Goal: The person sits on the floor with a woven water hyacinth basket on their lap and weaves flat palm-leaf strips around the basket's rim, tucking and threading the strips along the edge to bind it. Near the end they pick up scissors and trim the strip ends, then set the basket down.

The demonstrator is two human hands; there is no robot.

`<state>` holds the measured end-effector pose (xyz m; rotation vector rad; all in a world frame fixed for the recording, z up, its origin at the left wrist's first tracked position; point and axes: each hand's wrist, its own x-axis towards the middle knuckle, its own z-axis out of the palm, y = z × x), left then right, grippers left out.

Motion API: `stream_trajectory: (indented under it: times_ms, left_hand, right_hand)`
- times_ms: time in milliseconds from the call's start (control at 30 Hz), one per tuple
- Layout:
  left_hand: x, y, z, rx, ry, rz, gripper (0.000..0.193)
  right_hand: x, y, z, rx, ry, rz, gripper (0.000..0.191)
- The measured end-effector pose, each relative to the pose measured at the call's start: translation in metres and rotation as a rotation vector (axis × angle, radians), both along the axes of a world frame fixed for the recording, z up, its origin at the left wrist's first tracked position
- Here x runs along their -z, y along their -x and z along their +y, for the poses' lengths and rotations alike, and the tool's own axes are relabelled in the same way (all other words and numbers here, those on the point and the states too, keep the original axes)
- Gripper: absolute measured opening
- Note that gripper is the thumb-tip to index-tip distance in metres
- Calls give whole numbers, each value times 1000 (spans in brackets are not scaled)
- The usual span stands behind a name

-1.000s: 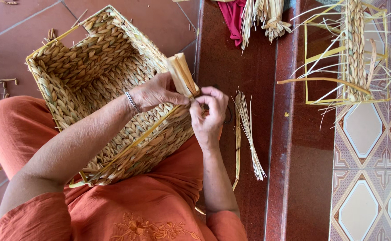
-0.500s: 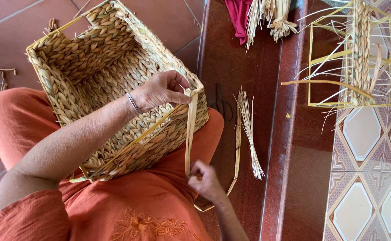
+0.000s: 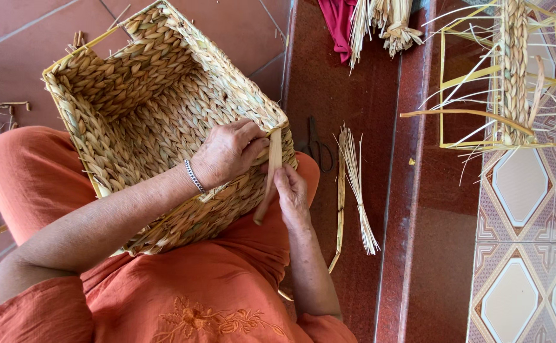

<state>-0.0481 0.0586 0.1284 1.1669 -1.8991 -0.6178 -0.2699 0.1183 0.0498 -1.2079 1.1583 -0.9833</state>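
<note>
A woven straw basket (image 3: 145, 108) rests on my lap, its opening toward me. My left hand (image 3: 230, 152), a silver bracelet on the wrist, lies on the basket's near rim and pinches the top of a flat tan straw strip (image 3: 271, 168). My right hand (image 3: 292, 194) grips the same strip lower down, against the basket's outer wall. The strip hangs from the rim corner down the side.
Dark scissors (image 3: 316, 147) lie on the red step beside the basket. A bundle of thin straws (image 3: 356, 184) lies next to them. A yellow wire frame with a braided band (image 3: 509, 76) stands at the upper right. More straw bundles (image 3: 389, 22) and a red cloth (image 3: 338, 19) sit at the top.
My right hand, which had pulled the strip down toward my lap, has come back up to the basket's rim corner. The left hand stays on the rim.
</note>
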Motion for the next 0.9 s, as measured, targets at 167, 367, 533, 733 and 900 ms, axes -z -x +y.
stream_trajectory:
  times_ms: [167,367,533,733,900]
  left_hand:
    - [11,6,2,2,35,17,14]
    - [12,9,4,25,-20,-4,14]
    - [-6,4,2,56,173,12,24]
    - [-10,2,3,108,291,-95,68]
    - [11,0,-9,42,-454,301,31]
  right_hand:
    - [-3,-14,8,66,184,221,40]
    - [-19,-24,22,86,314,327,39]
    - [-41,-23,20,76,377,290,30]
    - [-66,-25,18,9,693,407,38]
    - [-78,-28,-27,78,858,419,40]
